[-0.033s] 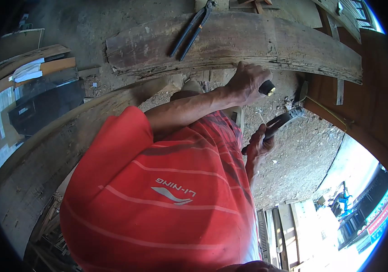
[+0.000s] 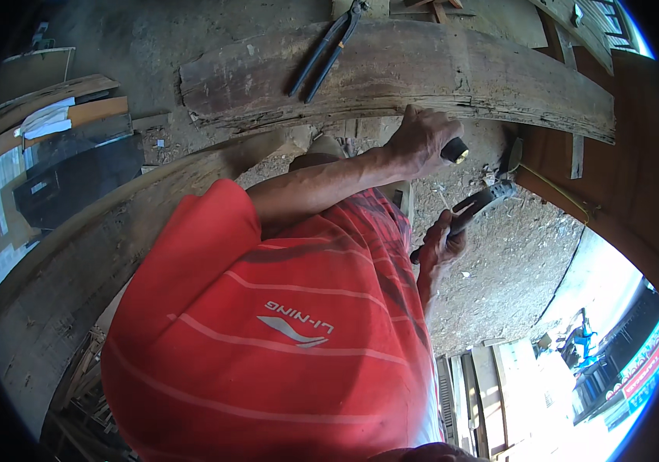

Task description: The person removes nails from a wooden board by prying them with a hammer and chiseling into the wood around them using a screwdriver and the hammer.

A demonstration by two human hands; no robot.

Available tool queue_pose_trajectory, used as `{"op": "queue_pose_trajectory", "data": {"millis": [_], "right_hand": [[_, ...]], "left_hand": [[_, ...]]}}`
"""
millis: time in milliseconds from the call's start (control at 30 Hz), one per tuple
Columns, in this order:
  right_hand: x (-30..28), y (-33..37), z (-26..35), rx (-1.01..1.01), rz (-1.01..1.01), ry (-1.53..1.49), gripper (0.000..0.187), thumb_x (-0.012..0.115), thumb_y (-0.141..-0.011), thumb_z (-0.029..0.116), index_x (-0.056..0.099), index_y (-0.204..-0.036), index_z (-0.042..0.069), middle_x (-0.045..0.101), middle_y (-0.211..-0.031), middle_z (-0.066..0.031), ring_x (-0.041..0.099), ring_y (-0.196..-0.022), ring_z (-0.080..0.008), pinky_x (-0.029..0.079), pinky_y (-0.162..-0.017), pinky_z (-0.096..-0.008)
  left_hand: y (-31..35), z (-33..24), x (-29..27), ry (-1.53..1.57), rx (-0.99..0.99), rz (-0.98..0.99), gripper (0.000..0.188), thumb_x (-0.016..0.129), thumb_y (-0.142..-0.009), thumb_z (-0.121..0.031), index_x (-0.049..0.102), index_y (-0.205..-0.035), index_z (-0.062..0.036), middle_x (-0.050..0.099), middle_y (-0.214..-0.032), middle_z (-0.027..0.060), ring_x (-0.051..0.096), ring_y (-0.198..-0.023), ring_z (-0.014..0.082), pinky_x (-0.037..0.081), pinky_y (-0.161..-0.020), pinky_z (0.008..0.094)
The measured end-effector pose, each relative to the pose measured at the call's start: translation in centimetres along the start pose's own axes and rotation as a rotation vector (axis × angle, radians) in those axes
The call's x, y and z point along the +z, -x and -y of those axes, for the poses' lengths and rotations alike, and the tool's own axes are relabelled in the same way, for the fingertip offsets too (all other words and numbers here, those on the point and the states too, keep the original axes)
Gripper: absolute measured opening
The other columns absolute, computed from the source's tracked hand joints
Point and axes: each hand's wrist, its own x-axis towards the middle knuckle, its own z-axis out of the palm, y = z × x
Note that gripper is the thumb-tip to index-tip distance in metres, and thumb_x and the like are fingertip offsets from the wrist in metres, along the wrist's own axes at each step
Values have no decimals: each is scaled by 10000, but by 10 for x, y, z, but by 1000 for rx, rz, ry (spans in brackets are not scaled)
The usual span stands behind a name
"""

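- Dark handle (image 2: 449, 148), yellow-ended: was held in the left hand (image 2: 420, 141), fingers curled tightly round it, beside the near edge of the plank (image 2: 422, 65).
- Dark tool (image 2: 491, 198): was gripped in the right hand (image 2: 443, 245), fingers wrapped about its shaft, short of the plank's near edge.
- Long-handled pincers (image 2: 336, 54): lay nearer the plank's left end, their head past its far edge.
- Debris-strewn ground (image 2: 514, 262): extended below the right hand.

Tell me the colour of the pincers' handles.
The handles look mostly bluish black, best in the head view.
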Motion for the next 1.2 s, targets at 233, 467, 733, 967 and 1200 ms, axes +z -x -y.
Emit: {"op": "queue_pose_trajectory", "data": {"millis": [233, 467, 733, 967, 1200], "right_hand": [[-5, -6, 42, -16, -9, -47, 355, 639, -1020, 359, 557, -812, 82, 467, -539, 31, 441, -422, -61, 327, -404, -242], [-4, -48, 86, -47, -174, -350, 405, 576, -1045, 421, 560, -900, 43, 464, -529, 12, 458, -387, -78, 355, -365, -242], [1, -42, 68, 105, 294, 86, 408, 589, -1035, 453, 558, -907, 66, 453, -552, 30, 454, -415, -77, 366, -378, -249], [-12, -49, 87, 151, 16, -239, 388, 592, -1046, 409, 560, -920, 43, 424, -590, 36, 409, -424, -55, 318, -375, -235], [-16, -44, 84, 134, 92, -145, 437, 597, -1035, 449, 572, -931, 25, 419, -568, 37, 409, -408, -60, 318, -369, -240]], "left_hand": [[-15, -5, 4, -60, -59, 39, 365, 814, -787, -290, 585, -1016, -121, 659, -892, 77, 674, -879, 296, 444, -799, 491], [-23, 1, 8, -30, -116, -15, 391, 816, -796, -288, 577, -1051, -112, 681, -925, 88, 695, -862, 304, 493, -771, 486], [-8, 15, 11, -156, -27, 10, 476, 860, -743, -337, 598, -1090, -140, 672, -930, 52, 702, -888, 270, 481, -801, 479], [-11, -14, 5, -65, 74, 7, 420, 828, -777, -285, 596, -1096, -143, 650, -952, 53, 687, -925, 280, 470, -832, 482], [-13, 4, 15, -55, -36, -21, 398, 827, -778, -311, 595, -1057, -147, 659, -913, 50, 690, -885, 276, 478, -788, 475]]}}
